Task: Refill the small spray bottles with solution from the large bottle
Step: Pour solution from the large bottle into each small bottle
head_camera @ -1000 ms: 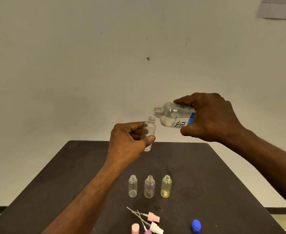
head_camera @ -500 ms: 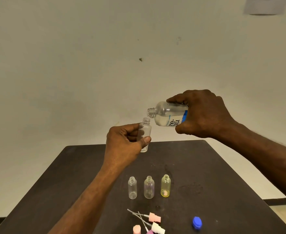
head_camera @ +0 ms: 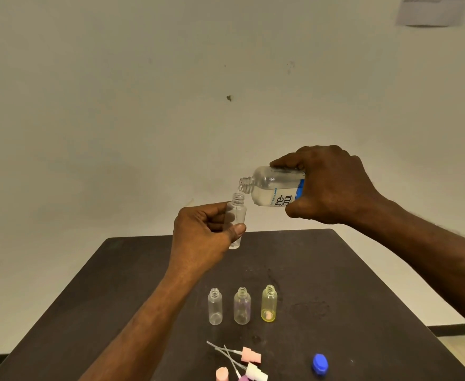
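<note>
While your right hand grips the large bottle on its side, nearly level, its open neck points left and sits just above the mouth of the small bottle. Your left hand holds that small clear bottle upright, thumb across its front and fingers curled behind it, above the far end of the table. The two mouths are very close; you cannot tell from this view whether they touch or whether liquid is passing. Clear solution lies along the lower side of the large bottle, whose label shows blue and black print.

On the table, nearer you, three more small bottles stand upright in a row with no tops on: a clear one on the left, a purplish one in the middle, a yellow one on the right. They stand near each other but apart. In front of them lie the spray tops with their thin tubes, pink and white, partly cut by the lower edge of the view. A blue cap lies to the right of those, well apart from the row.
</note>
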